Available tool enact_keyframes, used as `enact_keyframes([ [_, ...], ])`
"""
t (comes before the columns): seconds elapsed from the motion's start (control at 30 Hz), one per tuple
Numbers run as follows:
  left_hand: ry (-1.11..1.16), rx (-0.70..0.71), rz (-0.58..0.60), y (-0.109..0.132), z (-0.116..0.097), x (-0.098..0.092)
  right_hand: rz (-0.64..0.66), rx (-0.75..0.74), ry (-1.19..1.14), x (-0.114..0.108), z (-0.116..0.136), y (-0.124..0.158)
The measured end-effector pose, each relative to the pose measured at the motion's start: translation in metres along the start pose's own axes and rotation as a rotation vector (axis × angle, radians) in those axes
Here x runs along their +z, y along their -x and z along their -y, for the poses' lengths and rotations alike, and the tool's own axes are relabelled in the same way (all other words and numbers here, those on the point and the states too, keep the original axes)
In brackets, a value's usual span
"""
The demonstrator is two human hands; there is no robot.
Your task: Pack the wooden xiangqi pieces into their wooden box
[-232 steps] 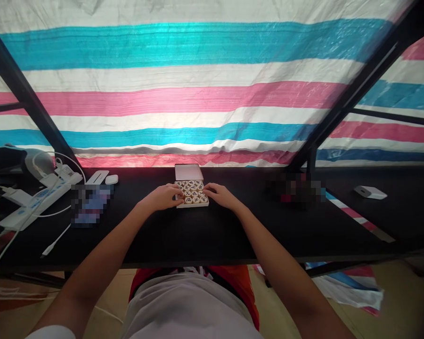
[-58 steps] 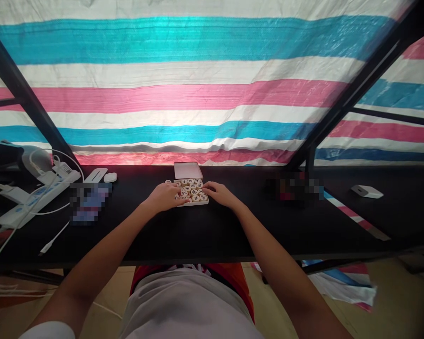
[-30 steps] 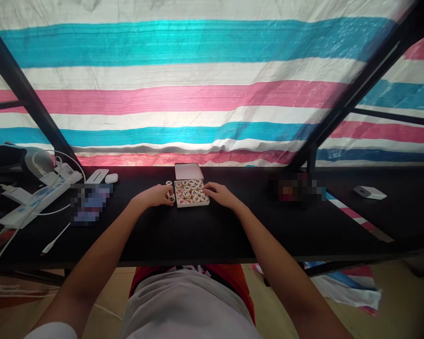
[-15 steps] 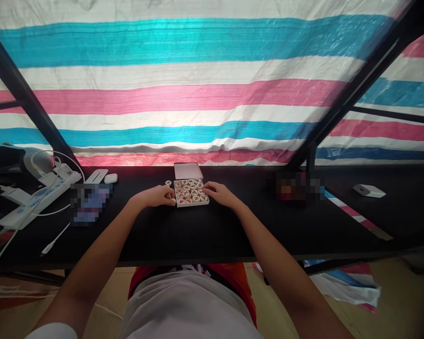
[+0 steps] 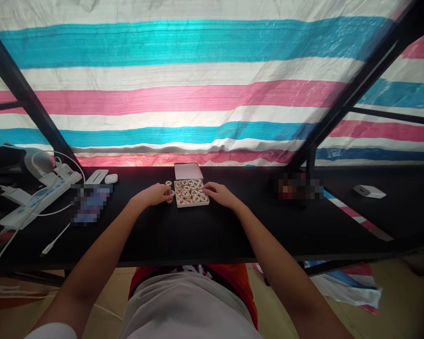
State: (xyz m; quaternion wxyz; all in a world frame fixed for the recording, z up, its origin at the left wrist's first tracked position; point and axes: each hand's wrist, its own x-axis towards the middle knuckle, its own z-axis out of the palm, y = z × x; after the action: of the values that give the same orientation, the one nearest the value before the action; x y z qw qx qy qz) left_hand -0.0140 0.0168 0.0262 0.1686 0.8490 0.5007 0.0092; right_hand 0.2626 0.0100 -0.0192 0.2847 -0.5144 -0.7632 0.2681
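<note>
A small tray of round wooden chess pieces [image 5: 191, 193] sits mid-desk [image 5: 212, 230], its lid [image 5: 188, 170] just behind it. The left hand [image 5: 154, 195], fingers curled, rests at the tray's left edge, fingertips on a loose piece [image 5: 171, 194] lying on the desk; another loose disc [image 5: 168, 182] sits just beyond. The right hand [image 5: 219, 194] lies at the tray's right edge, fingers loosely bent, touching its rim and holding nothing visible.

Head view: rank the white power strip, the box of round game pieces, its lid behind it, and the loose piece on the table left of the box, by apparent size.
1. White power strip, longest by far.
2. Box of round game pieces.
3. Lid; it lies farther off, so its smaller look is unsure.
4. Loose piece, smallest.
</note>
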Motion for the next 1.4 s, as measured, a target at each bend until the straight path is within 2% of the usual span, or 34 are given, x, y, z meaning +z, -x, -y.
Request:
enact_keyframes([
  [0.2, -0.139, 0.001, -0.069, -0.004, 0.002, 0.005, 0.004, 0.002, 0.006, 0.000, 0.000, 0.000],
  [0.37, -0.220, 0.009, -0.140, -0.001, -0.007, 0.004, 0.003, -0.004, 0.005, 0.000, -0.002, 0.000],
  [0.5, -0.180, 0.174, -0.286, -0.001, -0.019, 0.012, -0.005, -0.015, -0.002, 0.002, -0.005, -0.001],
  [0.63, -0.162, 0.369, -0.274, -0.005, -0.025, 0.027, -0.004, -0.008, 0.003, 0.002, -0.005, -0.002],
  [0.77, -0.126, 0.365, -0.291, -0.011, -0.028, 0.035, -0.003, -0.006, -0.002, 0.001, -0.004, -0.001],
  [0.87, -0.088, 0.339, -0.307, -0.011, -0.030, 0.030, -0.001, -0.006, -0.005, 0.001, -0.003, 0.000],
  [0.97, 0.002, 0.297, -0.337, -0.005, -0.024, 0.014, -0.003, 0.004, 0.005, 0.001, -0.001, 0.000],
  [1.03, 0.101, 0.225, -0.310, 0.000, -0.013, 0.001, 0.000, 0.004, 0.006, 0.000, 0.000, 0.000],
  [1.13, 0.148, 0.111, -0.076, 0.004, 0.006, -0.010, 0.005, 0.001, 0.003, 0.000, 0.001, 0.000],
  [1.2, 0.109, 0.074, 0.021, 0.004, 0.014, -0.011, 0.004, 0.002, 0.002, 0.000, 0.001, 0.000],
  [1.4, 0.041, 0.053, 0.020, 0.001, 0.013, -0.005, 0.006, 0.003, -0.004, 0.000, 0.004, 0.002],
])
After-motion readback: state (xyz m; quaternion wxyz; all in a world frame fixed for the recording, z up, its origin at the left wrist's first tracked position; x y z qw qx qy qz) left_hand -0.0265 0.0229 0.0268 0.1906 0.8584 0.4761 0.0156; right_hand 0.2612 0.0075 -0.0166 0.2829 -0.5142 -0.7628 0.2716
